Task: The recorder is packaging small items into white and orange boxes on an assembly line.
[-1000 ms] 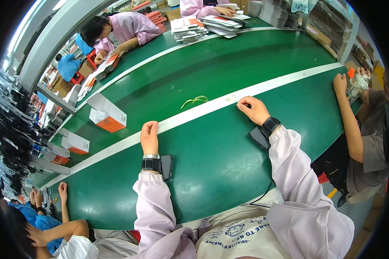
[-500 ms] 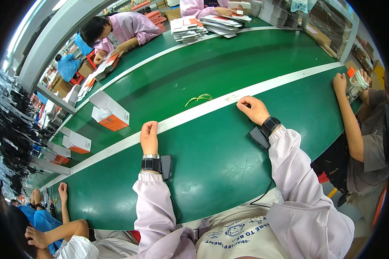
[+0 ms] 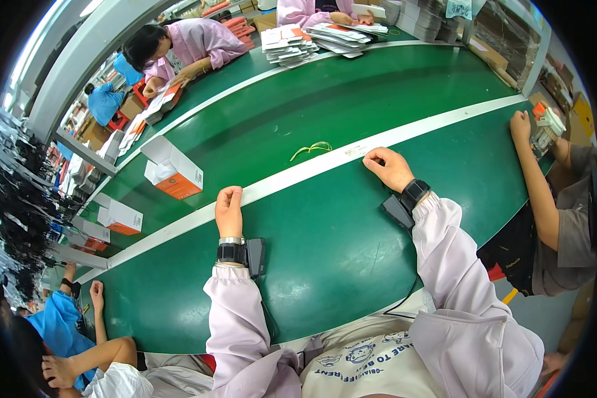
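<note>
My left hand [image 3: 229,211] rests on the near edge of the white strip [image 3: 285,174], its fingers curled shut with nothing visible in them. Farther right, my right hand [image 3: 389,170] is also closed, thumb against the bent fingers, touching the strip's near side and holding nothing that I can see. Beyond the strip, a yellow-green strap [image 3: 310,150] lies on the green belt [image 3: 259,126] between my hands. Left of it stands a white and orange box [image 3: 181,184] with its lid flap up. Each wrist wears a black band with a dark module.
More white and orange boxes [image 3: 125,217] stand on the belt at far left. Stacks of flat cartons [image 3: 288,46] lie on the far side, where two people in pink work. A person at right holds a white object [image 3: 548,129]. Others sit at lower left.
The boxes and the yellow-green strap have shifted slightly right along the belt. My hands have stayed put. At the right, the neighbour's white object has moved, and an arm in blue at lower left has reached forward.
</note>
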A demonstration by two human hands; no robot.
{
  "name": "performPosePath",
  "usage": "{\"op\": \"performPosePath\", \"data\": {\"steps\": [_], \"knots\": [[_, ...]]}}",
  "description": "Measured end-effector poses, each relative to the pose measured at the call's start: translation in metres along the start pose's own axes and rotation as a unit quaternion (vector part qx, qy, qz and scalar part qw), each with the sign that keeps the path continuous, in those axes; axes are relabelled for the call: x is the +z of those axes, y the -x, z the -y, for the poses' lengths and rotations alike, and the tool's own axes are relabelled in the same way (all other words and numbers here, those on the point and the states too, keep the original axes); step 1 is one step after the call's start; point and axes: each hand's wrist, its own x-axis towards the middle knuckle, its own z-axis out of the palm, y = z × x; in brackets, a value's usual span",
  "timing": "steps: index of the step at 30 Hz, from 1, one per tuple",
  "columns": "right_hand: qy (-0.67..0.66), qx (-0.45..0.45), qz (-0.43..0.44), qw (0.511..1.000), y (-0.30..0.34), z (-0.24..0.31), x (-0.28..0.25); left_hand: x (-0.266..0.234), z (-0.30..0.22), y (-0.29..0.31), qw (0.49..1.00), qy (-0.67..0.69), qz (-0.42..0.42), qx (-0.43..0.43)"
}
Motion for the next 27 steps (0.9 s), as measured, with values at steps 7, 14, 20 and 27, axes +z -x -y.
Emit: {"op": "performPosePath", "data": {"steps": [7, 14, 20, 27], "knots": [[-0.016, 0.011, 0.007, 1.000, 0.000, 0.003, 0.002, -0.009, 0.002, -0.007, 0.999, -0.014, -0.038, 0.018], [0.018, -0.015, -0.008, 1.000, -0.001, 0.004, 0.002, -0.033, 0.015, -0.049, 0.934, -0.147, -0.318, 0.065], [0.044, -0.036, 0.018, 0.998, -0.002, 0.009, 0.002, -0.038, 0.020, -0.074, 0.911, -0.228, -0.340, 0.059], [0.044, -0.034, 0.023, 0.998, -0.005, 0.010, 0.001, -0.047, 0.026, -0.089, 0.912, -0.226, -0.339, 0.040]]}}
